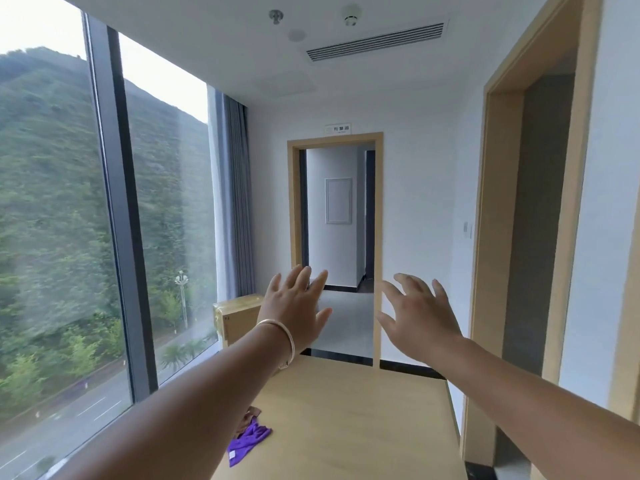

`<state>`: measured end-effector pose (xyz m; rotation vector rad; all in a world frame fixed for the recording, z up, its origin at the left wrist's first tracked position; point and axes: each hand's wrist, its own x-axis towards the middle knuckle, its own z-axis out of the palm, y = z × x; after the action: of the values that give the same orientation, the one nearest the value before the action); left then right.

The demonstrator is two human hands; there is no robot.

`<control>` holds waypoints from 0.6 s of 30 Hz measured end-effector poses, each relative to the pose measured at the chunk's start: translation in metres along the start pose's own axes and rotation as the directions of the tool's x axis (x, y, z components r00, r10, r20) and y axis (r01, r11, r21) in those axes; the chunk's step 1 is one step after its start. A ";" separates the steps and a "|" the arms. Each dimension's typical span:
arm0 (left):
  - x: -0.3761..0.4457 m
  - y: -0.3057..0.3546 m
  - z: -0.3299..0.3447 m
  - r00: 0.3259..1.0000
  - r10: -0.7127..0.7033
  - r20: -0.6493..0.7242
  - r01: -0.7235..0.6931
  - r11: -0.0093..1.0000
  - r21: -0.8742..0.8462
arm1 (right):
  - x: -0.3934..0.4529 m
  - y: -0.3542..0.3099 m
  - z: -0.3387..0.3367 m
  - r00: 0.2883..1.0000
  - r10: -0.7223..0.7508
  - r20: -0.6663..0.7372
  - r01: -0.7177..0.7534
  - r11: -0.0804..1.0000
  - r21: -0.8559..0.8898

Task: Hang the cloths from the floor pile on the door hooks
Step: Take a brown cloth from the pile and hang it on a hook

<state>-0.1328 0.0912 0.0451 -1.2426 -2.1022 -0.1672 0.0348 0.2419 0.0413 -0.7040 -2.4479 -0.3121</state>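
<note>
Your cloths sat on the floor down left, near the window. A box was further along that side, doorway straight ahead, another opening on your right.

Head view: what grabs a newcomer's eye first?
Two bare arms stretched forward, left hand and right hand open with fingers spread, holding nothing, in front of the open doorway. Left, a floor-to-ceiling window onto a green hillside. Low centre, a purple cloth lies crumpled on the tan floor.
</note>
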 end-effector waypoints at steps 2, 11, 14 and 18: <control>0.018 -0.011 0.017 1.000 0.009 -0.001 -0.009 1.000 0.000 | 0.018 0.000 0.013 1.000 0.015 0.006 -0.015 1.000 -0.016; 0.109 -0.085 0.100 0.999 0.032 0.006 -0.032 0.999 -0.032 | 0.131 -0.013 0.081 0.995 0.098 0.026 -0.096 0.993 -0.065; 0.139 -0.105 0.127 0.998 0.052 0.019 -0.052 0.998 -0.035 | 0.163 -0.017 0.103 0.993 0.117 0.030 -0.115 0.991 -0.070; 0.174 -0.119 0.164 0.996 0.083 0.011 -0.082 0.995 -0.052 | 0.197 -0.014 0.134 0.988 0.149 0.036 -0.146 0.986 -0.075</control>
<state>-0.3639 0.2240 0.0530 -1.3620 -2.0655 -0.1774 -0.1721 0.3602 0.0460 -0.9272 -2.4171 -0.3322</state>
